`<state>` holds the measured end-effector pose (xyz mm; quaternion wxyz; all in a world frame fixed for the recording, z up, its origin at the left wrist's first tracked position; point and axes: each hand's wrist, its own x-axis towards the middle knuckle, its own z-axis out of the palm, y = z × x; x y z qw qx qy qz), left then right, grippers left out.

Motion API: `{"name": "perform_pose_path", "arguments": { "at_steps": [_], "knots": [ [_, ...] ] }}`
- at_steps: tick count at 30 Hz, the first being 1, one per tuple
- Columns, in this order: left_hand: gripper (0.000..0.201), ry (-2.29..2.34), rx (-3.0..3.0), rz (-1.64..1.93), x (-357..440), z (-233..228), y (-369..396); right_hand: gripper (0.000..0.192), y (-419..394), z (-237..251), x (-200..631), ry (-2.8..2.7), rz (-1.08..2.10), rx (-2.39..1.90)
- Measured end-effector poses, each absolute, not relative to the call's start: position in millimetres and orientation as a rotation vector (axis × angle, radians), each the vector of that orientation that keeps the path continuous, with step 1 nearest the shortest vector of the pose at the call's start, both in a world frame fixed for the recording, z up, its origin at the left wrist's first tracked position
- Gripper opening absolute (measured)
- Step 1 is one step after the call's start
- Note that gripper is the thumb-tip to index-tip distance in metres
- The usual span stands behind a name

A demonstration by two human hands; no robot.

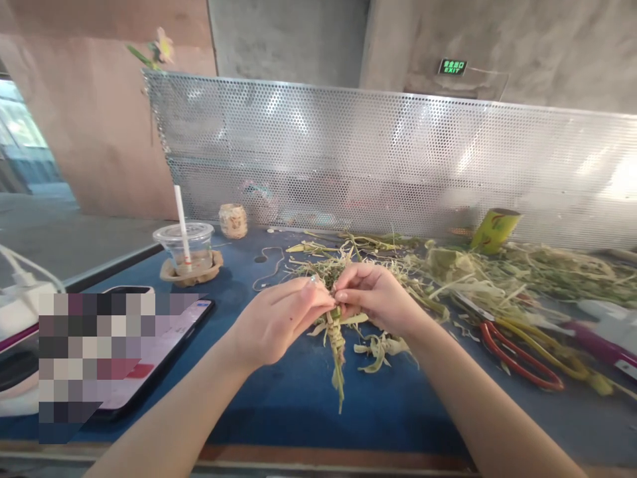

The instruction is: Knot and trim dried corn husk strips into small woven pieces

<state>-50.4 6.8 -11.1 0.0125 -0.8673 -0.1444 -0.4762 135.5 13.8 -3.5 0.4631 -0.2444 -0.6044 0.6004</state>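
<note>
Head view: both hands meet over the middle of the blue tabletop (pixel 298 398), working on a braided strip of dried leaf (pixel 337 345). The left hand (pixel 276 325) has its fingers (pixel 318 307) pinched together on the top of the braid, and the right hand (pixel 378 299) closes its fingers on the same spot from the other side, the fingertips of the two hands touching. The braid hangs down from that pinch toward the near edge, its loose tail resting on the tabletop.

The braid looks light and dry — thin leaf strips, flexible along their length but probably brittle where creased, and likely to fray or slip loose if let go. The firm woven section just under the fingers seems the best place to hold it; the thin tail would bend and give little control.

Loose leaf scraps (pixel 378 348) lie just beside the braid, and a larger heap of leaves (pixel 497 275) spreads to the right. Red-handled scissors (pixel 517 358) lie near that heap. To the left sit a phone (pixel 164 345) and a plastic cup with a straw (pixel 185 245) — well apart from the hands. A perforated metal screen (pixel 398 166) stands behind the tabletop.
</note>
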Motion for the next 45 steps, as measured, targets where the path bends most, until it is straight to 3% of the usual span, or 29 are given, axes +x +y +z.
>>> {"name": "perform_pose_path", "arguments": {
  "at_steps": [2,7,13,17,20,25,27,32,36,39,45],
  "knots": [
    [0.024,-0.46,-2.822,-1.502,-53.4,-11.2,6.4,0.008,13.8,-3.6,136.4,-1.49,1.494,-0.618],
    [0.03,-0.369,-3.094,-1.545,-55.1,-15.2,6.5,0.011,12.3,-0.9,139.1,-1.51,1.588,-0.697],
    [0.033,-0.308,-3.125,-1.547,-49.5,-18.4,0.6,0.036,8.7,5.6,145.8,-1.624,1.702,-0.615],
    [0.031,-0.315,-3.062,-1.481,-44.7,-19.3,-0.2,0.037,7.4,8.1,148.9,-1.681,1.743,-0.603],
    [0.041,-0.359,-3.004,-1.515,-40.6,-17.7,-1.4,0.038,7.3,9.5,150.0,-1.679,1.769,-0.609],
    [0.083,-0.276,-2.916,-1.575,-35.8,-10.8,-2.5,0.04,8.6,9.9,152.1,-1.707,1.75,-0.622],
    [0.086,-0.293,-2.888,-1.544,-35.2,-10.0,-1.1,0.037,8.8,10.1,152.3,-1.728,1.695,-0.646],
    [0.084,-0.473,-2.798,-1.597,-34.4,-14.6,1.9,0.025,4.5,13.1,147.1,-1.762,1.374,-0.768],
    [0.082,-0.947,-2.818,-1.796,-32.3,-13.0,0.0,0.017,0.3,13.6,140.9,-1.793,1.138,-0.858],
    [0.086,-1.278,-2.893,-1.912,-31.4,-8.0,-0.7,0.015,1.9,10.5,139.4,-1.777,1.162,-0.89],
    [0.086,-1.257,-2.931,-1.965,-33.7,-3.3,0.2,0.019,9.3,4.4,141.7,-1.676,1.389,-0.849]
  ]
}}
